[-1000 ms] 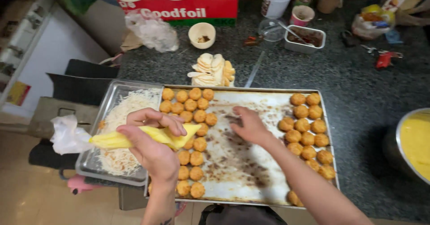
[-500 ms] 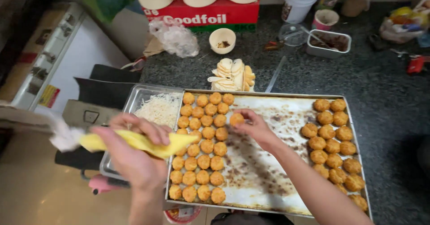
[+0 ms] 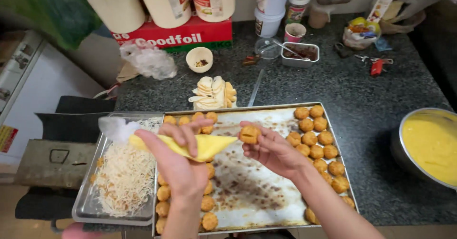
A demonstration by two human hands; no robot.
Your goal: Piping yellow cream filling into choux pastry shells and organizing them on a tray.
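You're now lifting 1 golden puff (image 3: 249, 134) off the baking tray (image 3: 266, 205), right-hand fingers (image 3: 261, 146) pinching it, meeting your left hand's (image 3: 183, 165) gripped piping bag (image 3: 200, 146).

My left hand (image 3: 178, 165) and its piping bag (image 3: 190, 145) cover part of the left-hand rows of pastry balls (image 3: 208, 203). The baking tray (image 3: 266, 110) runs off the bottom edge, and the bowl of yellow cream (image 3: 428, 144) off the right. I can't make out what the small cup (image 3: 199, 58) holds.
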